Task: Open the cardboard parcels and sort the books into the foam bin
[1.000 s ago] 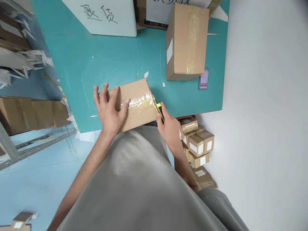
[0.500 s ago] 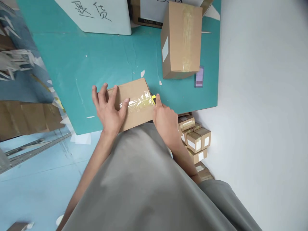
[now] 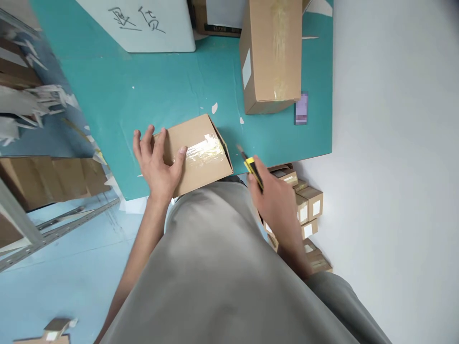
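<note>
A small cardboard box with clear tape along its top lies tilted at the near edge of the green table. My left hand grips its left end, thumb on top and fingers spread over the far left edge. A narrow dark gap shows at the box's right end. Right of the box, my right hand is closed on a yellow and black utility knife, its blade pointing up and left, apart from the cardboard.
A taller taped box stands at the back right, beside a purple phone-like item. A white panel with handwriting is at the back. Stacked boxes sit below the table's right side; metal shelving is at left.
My right hand has pulled the knife away from the box's right end, toward the right and nearer me. The gap at that end now shows. My left hand still holds the box.
</note>
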### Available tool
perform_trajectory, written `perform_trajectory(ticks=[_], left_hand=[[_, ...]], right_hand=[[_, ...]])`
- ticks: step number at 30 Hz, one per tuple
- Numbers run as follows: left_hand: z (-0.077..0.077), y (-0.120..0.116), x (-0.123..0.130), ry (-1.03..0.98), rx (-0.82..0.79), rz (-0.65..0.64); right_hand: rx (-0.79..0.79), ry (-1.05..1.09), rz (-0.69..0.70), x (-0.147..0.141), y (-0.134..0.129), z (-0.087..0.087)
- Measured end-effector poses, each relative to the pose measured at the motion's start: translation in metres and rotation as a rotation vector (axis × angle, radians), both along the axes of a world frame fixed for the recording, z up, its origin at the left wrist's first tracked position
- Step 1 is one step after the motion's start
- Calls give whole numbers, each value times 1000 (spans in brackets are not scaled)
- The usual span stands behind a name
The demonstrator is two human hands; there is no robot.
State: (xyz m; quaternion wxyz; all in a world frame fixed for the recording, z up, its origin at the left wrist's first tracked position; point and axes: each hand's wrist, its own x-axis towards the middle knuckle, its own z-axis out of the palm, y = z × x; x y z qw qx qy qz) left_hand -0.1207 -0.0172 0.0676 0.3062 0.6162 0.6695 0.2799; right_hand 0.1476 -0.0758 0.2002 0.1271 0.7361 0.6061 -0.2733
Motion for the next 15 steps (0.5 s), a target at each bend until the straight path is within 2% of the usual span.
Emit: perform_trajectory(ticks=[1, 3, 5, 8, 10, 12, 15], left_hand=[[-2, -2, -6, 34, 28, 7], [-7, -6, -19, 108, 90, 25], [-12, -13, -35, 163, 129, 40], [-20, -24, -61, 213, 141, 69], [-24, -32, -78, 224, 131, 97], [-26, -41, -94, 222, 111, 138], [-31, -56, -114, 215, 91, 233]], right_hand=[[57, -2, -37, 8, 1, -8], [164, -3, -103, 23, 10, -43], [216, 23, -161, 35, 26, -99], [152, 103, -245, 44, 47, -191], [117, 119, -284, 45, 51, -234], [117, 93, -301, 46, 49, -257], [197, 66, -277, 41, 42, -264]])
